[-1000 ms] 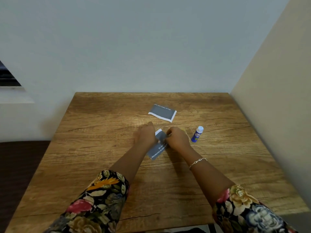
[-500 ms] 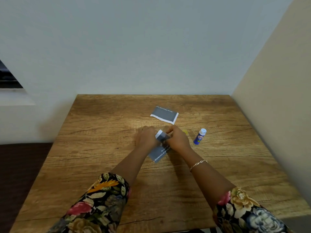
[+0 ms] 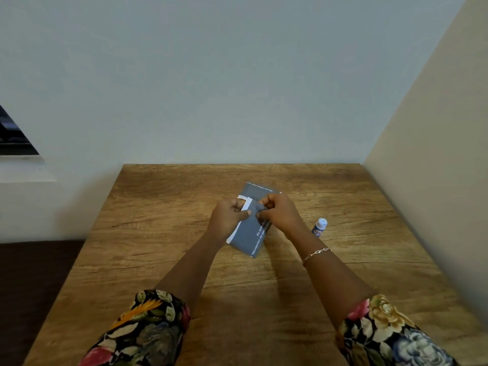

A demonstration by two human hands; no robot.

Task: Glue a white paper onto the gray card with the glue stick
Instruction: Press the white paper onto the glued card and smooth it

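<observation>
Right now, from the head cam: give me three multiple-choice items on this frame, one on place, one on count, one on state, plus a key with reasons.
1. Where is the glue stick?
A. in the left hand
B. standing on the table, right of the right hand
C. lying on the far card

2. How many gray cards show?
A. one
B. two
C. four

3. What is the state of the near gray card?
A. flat on the table, untouched
B. pinched by both hands
C. torn in half

Key: 1 B, it stands on the table, apart from the right hand. 2 B, a far card lies behind the hands. 3 B, the left hand and right hand both grip it.
</observation>
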